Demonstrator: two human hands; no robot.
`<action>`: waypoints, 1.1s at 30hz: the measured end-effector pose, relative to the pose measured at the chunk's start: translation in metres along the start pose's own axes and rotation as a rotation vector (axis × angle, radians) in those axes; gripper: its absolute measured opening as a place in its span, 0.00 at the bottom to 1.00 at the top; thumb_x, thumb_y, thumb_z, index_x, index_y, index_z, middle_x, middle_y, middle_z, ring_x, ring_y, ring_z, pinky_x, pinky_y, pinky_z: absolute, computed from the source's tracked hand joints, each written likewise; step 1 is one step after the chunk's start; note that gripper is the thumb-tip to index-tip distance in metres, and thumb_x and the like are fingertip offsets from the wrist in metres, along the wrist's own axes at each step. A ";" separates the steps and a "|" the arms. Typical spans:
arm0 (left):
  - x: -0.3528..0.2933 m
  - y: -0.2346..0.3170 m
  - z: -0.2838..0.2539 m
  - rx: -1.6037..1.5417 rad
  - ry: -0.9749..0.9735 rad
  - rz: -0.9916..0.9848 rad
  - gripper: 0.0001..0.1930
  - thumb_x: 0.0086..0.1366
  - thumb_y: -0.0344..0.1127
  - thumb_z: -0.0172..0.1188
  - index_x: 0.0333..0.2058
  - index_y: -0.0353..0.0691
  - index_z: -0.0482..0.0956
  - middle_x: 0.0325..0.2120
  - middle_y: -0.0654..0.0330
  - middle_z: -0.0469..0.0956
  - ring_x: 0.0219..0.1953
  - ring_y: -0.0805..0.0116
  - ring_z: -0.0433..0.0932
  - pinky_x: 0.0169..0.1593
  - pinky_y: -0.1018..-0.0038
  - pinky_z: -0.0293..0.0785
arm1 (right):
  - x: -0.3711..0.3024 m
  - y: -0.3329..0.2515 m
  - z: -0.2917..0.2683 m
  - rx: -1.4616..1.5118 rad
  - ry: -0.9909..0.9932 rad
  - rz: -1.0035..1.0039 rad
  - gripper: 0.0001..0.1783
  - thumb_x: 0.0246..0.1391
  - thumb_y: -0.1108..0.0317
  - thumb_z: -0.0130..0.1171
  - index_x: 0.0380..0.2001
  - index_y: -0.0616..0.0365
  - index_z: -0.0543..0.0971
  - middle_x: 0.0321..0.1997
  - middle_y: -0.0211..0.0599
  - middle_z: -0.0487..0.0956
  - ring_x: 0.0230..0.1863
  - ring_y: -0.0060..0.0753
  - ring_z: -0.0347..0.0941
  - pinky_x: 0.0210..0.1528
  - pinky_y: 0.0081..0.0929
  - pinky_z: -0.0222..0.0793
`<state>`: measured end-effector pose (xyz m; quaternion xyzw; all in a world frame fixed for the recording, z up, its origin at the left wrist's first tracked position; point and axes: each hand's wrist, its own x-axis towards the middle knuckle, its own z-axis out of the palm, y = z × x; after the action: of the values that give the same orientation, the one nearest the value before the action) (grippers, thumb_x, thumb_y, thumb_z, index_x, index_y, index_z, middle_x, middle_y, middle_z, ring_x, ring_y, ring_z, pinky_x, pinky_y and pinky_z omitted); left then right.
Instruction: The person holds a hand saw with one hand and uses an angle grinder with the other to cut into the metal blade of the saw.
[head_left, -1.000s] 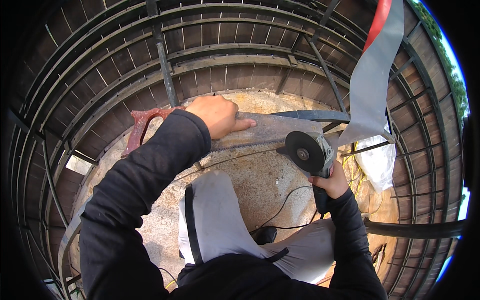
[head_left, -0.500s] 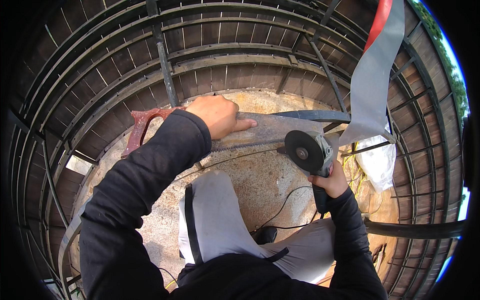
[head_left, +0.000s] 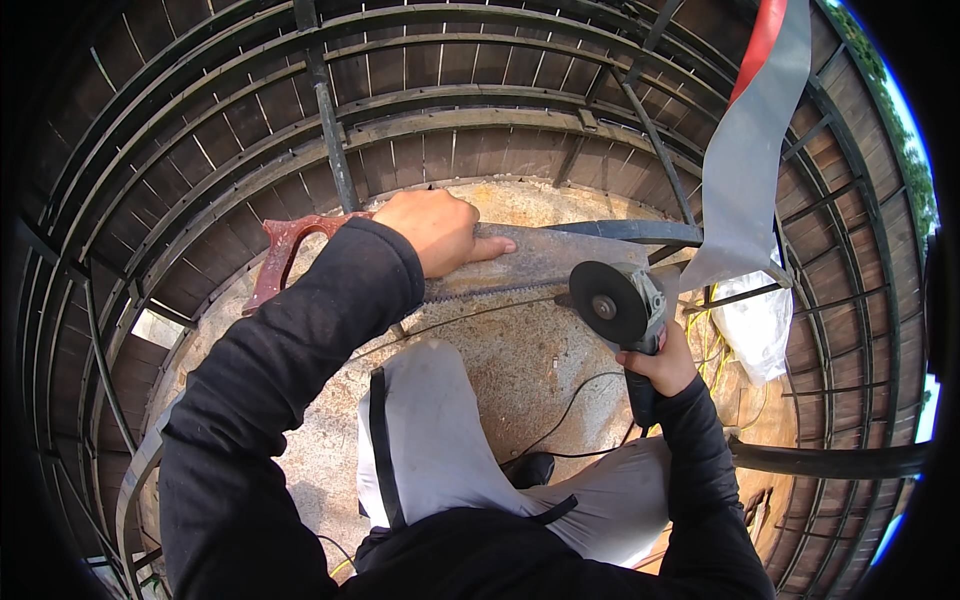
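My left hand (head_left: 430, 230) is closed on a hand saw (head_left: 560, 252), its thumb lying along the rusty blade. The saw's worn red handle (head_left: 283, 258) sticks out to the left of my forearm, and its toothed edge faces me. In my right hand (head_left: 668, 362) is an angle grinder (head_left: 640, 392), gripped by its dark body. The grinder's black disc (head_left: 607, 303) sits beside the blade's right part, face toward me; whether it touches the blade or spins I cannot tell. My fingertips under the saw are hidden.
A curved dark metal frame with brown slats (head_left: 470, 60) surrounds me. A bent grey strip (head_left: 745, 160) with a red edge hangs at the right. White plastic sheeting (head_left: 752, 335) and yellow cord (head_left: 708, 345) lie beyond my right hand. A black cable (head_left: 570, 405) crosses the stained floor.
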<state>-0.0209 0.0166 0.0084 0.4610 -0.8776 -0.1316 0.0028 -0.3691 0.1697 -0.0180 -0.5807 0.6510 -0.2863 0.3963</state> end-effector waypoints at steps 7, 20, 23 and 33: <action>0.000 0.000 -0.001 0.003 0.003 0.007 0.38 0.68 0.71 0.49 0.34 0.34 0.85 0.27 0.44 0.83 0.35 0.46 0.84 0.42 0.55 0.80 | 0.000 0.000 -0.001 -0.001 -0.008 0.011 0.26 0.39 0.69 0.75 0.44 0.62 0.80 0.37 0.33 0.85 0.39 0.27 0.79 0.49 0.28 0.73; -0.001 0.000 -0.001 -0.018 0.003 0.002 0.38 0.68 0.71 0.50 0.35 0.34 0.85 0.28 0.44 0.83 0.36 0.45 0.84 0.43 0.54 0.80 | -0.004 0.006 -0.003 0.005 0.031 -0.034 0.29 0.40 0.71 0.75 0.48 0.64 0.78 0.42 0.35 0.84 0.42 0.25 0.77 0.50 0.27 0.73; -0.001 0.002 -0.001 -0.019 0.001 -0.011 0.38 0.67 0.71 0.50 0.34 0.35 0.86 0.28 0.43 0.83 0.36 0.44 0.84 0.43 0.54 0.79 | -0.007 -0.005 -0.007 0.077 0.038 -0.033 0.28 0.40 0.71 0.75 0.48 0.64 0.79 0.43 0.35 0.84 0.43 0.26 0.77 0.51 0.28 0.73; -0.001 0.005 -0.002 -0.012 0.029 -0.019 0.38 0.68 0.70 0.50 0.29 0.33 0.85 0.24 0.42 0.82 0.33 0.43 0.84 0.42 0.54 0.79 | -0.008 -0.002 -0.008 0.058 0.023 -0.001 0.30 0.40 0.71 0.75 0.50 0.66 0.78 0.43 0.35 0.83 0.44 0.29 0.77 0.53 0.28 0.72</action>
<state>-0.0238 0.0198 0.0117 0.4712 -0.8722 -0.1304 0.0169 -0.3752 0.1768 -0.0107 -0.5660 0.6465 -0.3119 0.4055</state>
